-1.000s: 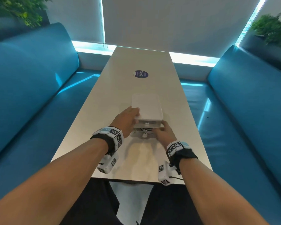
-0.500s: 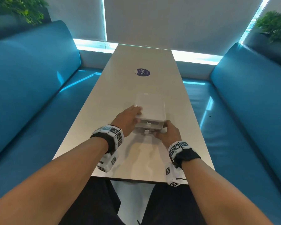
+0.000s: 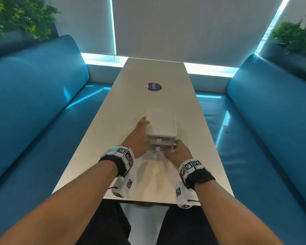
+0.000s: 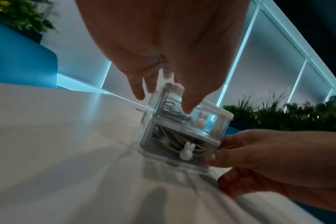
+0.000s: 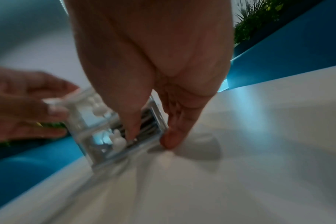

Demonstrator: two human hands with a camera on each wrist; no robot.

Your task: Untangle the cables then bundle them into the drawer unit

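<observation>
A clear two-drawer unit (image 3: 161,122) with a white top stands on the white table (image 3: 148,183). Coiled white cables (image 4: 173,142) fill its lower drawer and a thinner cable (image 4: 173,110) lies in the upper one. Each drawer front carries a white rabbit knob (image 4: 186,153). My left hand (image 3: 138,137) rests against the unit's left side with straight fingers, its thumb over the upper front corner (image 4: 163,103). My right hand (image 3: 177,151) pinches the lower drawer's right front corner, thumb on the front and fingers at the side (image 5: 150,140). That drawer stands out only slightly.
A round dark sticker (image 3: 155,87) lies farther up the table. Blue benches (image 3: 42,121) (image 3: 263,129) run along both sides. Plants (image 3: 16,18) stand behind them. The table's near edge (image 3: 148,202) is just below my wrists.
The lower drawer, pulled out a second ago with cables showing, has slid in under my right hand. My left hand stayed on the unit's left side.
</observation>
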